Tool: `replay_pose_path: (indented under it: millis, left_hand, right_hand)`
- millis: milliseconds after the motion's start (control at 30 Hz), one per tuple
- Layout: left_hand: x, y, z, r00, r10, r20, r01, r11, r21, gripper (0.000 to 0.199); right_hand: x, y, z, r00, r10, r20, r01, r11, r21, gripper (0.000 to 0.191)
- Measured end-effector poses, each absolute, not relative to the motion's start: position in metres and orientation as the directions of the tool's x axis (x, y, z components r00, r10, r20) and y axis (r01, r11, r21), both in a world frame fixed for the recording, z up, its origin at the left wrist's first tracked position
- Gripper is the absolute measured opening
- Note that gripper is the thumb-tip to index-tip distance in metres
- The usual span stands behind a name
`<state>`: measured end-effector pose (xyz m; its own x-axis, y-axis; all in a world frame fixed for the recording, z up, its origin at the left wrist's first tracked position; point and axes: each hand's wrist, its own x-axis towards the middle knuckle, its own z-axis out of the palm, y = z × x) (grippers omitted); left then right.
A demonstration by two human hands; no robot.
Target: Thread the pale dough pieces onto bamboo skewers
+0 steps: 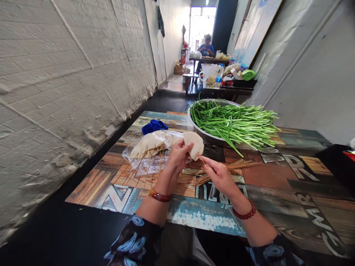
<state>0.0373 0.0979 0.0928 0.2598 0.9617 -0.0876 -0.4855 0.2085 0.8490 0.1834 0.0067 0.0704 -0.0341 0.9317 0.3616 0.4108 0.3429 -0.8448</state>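
Fingers of left hand closed on pale round piece.

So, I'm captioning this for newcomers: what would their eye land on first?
Probably the bright green stalks spilling over the right side of the metal basin on the table. Next, the pale flat piece pinched in the left hand, with the right hand holding a thin stick at its lower edge. A vivid blue cloth lies just past the pale pile.

The sheet is cream, the cloth deep blue, the stalks green. The surface is patchwork brown, teal and black.
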Motion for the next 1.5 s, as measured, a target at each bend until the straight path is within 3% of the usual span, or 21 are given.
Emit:
replay_pose_path:
  millis: [333, 1033, 1500]
  left_hand:
    - [0.035, 0.099, 0.092, 0.273, 0.957, -0.094, -0.540, 0.233, 0.809, 0.038]
    - [0.039, 0.091, 0.094, 0.341, 0.937, -0.071, -0.525, 0.253, 0.813, 0.041]
    - [0.038, 0.091, 0.096, 0.292, 0.956, -0.037, -0.539, 0.196, 0.819, 0.042]
  right_hand:
    - [0.188, 0.007, 0.069, 0.028, 0.937, 0.349, 0.388, 0.311, -0.867, 0.027]
    - [0.185, 0.007, 0.066, 0.080, 0.961, 0.263, 0.392, 0.213, -0.895, 0.032]
    - [0.187, 0.008, 0.060, 0.087, 0.974, 0.211, 0.269, 0.181, -0.946, 0.032]
